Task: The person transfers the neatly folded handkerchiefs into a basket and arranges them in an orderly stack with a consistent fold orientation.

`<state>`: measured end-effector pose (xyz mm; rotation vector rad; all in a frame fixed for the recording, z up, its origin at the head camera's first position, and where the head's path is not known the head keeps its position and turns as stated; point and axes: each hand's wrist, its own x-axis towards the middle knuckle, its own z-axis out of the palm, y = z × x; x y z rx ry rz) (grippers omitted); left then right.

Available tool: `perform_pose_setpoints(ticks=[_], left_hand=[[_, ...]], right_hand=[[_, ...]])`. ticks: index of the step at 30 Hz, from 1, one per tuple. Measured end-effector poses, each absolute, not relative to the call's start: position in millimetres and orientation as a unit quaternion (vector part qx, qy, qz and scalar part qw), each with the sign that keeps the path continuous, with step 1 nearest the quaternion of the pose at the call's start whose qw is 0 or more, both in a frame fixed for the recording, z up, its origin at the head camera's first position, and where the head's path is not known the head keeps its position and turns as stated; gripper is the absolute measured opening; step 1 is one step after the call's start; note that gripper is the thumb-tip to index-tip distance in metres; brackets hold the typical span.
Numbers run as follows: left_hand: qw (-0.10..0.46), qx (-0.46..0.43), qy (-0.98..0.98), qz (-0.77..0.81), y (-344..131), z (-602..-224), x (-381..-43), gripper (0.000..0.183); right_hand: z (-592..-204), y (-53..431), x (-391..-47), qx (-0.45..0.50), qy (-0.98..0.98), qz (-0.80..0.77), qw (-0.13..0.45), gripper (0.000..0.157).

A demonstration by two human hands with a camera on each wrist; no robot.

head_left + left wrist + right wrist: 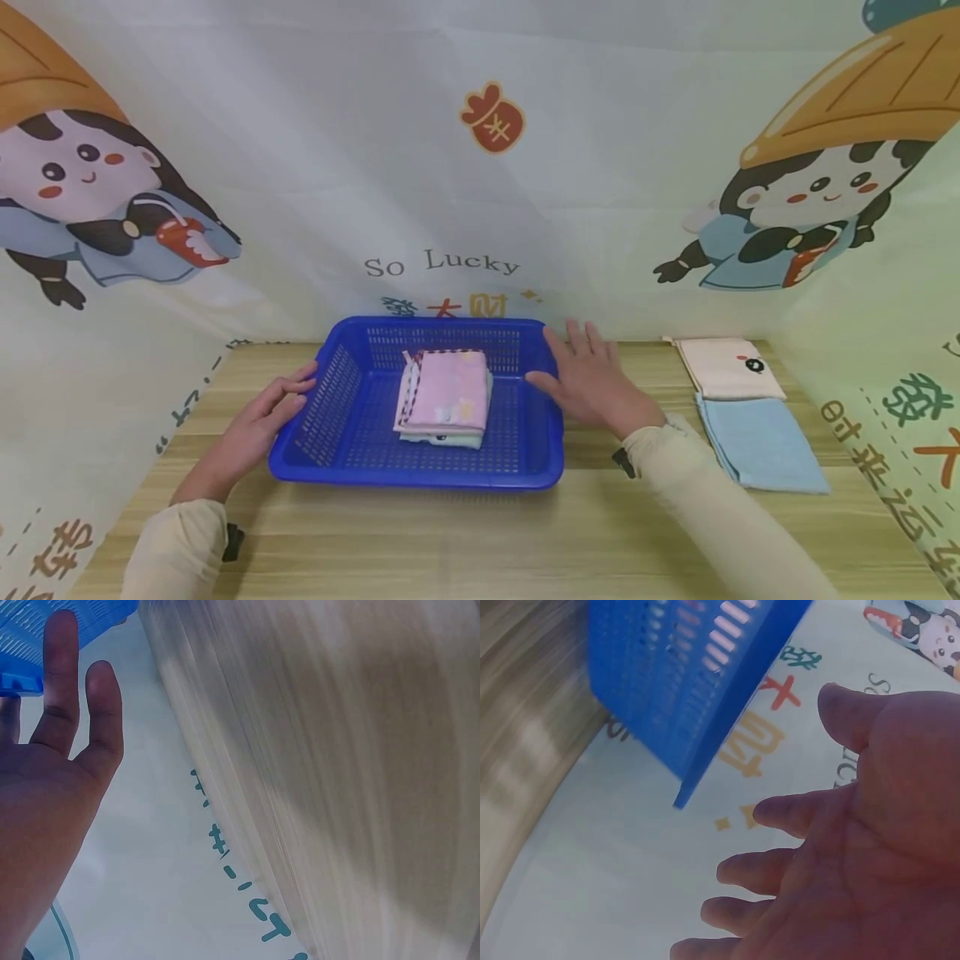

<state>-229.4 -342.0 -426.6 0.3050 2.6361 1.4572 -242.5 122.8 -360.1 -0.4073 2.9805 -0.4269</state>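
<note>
A blue plastic basket (420,481) with slotted walls stands on the table. A stack of folded cloths lies inside, a pink cloth (452,389) with a checked edge on top and a pale green cloth (461,438) below. My left hand (251,433) is at the basket's left side, fingers fairly straight in the left wrist view; whether they touch the rim I cannot tell. Beside the right wall my right hand (592,379) is spread. In the right wrist view, a gap shows between its fingers (761,870) and the basket (682,697).
A folded cream cloth (723,367) with a small dark figure and a folded light blue cloth (765,442) lie at the table's right. The wooden table (450,550) meets a printed backdrop (600,167) at the back and both sides.
</note>
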Motion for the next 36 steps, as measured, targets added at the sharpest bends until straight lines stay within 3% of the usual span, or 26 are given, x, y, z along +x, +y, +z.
perform_pose_setpoints(ticks=[25, 36], left_hand=[[0.055, 0.109, 0.871, 0.475, -339.8, -430.3, -230.6, 0.051], [0.048, 0.110, 0.869, 0.480, -340.5, -429.3, -229.8, 0.050]], right_hand=[[-370.9, 187.0, -240.0, -0.078, 0.989, -0.116, 0.049, 0.077], [-378.3, 217.6, -234.6, -0.043, 0.989, -0.129, 0.055, 0.083]])
